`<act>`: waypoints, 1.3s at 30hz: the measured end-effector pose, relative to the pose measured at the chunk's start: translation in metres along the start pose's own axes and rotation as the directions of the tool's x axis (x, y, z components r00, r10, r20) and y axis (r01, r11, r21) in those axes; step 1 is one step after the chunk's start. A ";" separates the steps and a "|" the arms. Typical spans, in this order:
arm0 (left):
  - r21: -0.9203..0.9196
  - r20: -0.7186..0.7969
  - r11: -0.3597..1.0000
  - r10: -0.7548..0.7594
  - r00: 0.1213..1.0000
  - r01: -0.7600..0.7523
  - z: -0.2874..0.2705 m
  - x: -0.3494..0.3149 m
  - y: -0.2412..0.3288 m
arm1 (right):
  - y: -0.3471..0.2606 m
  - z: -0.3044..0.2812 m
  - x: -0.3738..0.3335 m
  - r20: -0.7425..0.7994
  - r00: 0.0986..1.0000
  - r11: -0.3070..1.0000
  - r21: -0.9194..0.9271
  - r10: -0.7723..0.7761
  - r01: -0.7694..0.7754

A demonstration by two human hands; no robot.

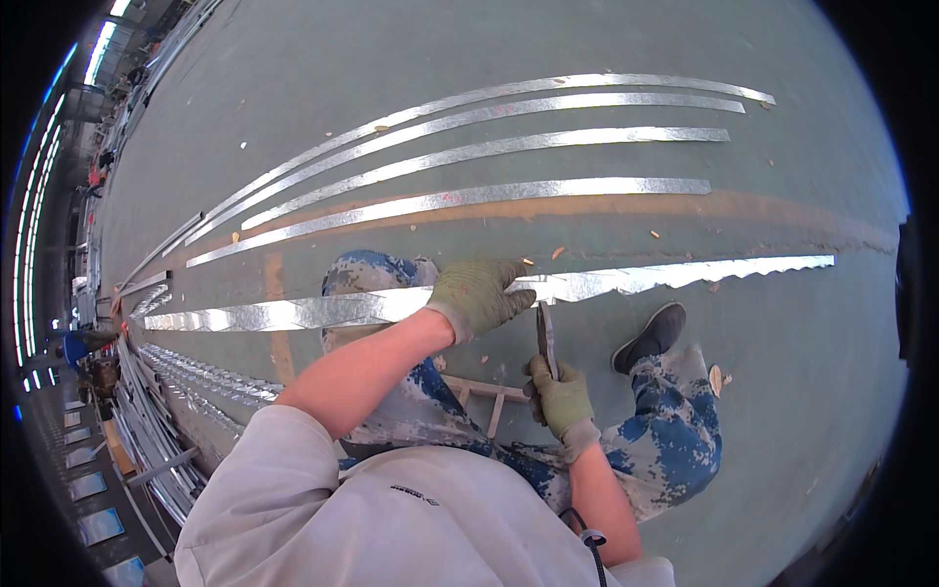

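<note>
Across the green floor point(587, 39) a long shiny metal strip point(293, 313) runs over my knees, its right stretch wavy-edged, with four flat strips point(469, 152) lying beyond it and a stack of crimped ones point(186, 377) at my left. My gloved left hand point(477, 293) is curled down on the long strip, gripping its edge. My gloved right hand point(560, 399) is closed around the handles of a pair of pliers point(546, 338), whose tip points up at the strip just beside my left hand.

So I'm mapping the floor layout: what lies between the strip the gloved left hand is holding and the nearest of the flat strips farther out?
In the head view, only bare green floor with a faded orange line and small chips.
</note>
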State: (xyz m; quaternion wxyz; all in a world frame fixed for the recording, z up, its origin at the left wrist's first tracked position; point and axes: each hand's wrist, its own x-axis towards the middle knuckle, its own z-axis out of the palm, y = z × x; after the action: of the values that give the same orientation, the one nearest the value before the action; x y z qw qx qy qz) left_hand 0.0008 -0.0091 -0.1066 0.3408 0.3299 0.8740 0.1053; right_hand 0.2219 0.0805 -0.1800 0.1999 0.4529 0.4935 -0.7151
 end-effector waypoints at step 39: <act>-0.088 -0.097 0.993 0.072 0.993 -0.081 0.015 0.012 -0.017 | -0.015 -0.010 -0.013 0.330 0.942 0.949 0.314 -0.068 -0.042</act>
State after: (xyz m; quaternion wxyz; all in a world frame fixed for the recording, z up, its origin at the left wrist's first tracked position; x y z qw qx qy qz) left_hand -0.0042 -0.0144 -0.1315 0.3100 0.3418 0.8700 0.1739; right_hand 0.2216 0.0941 -0.1623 0.2013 0.3470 0.3342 -0.8528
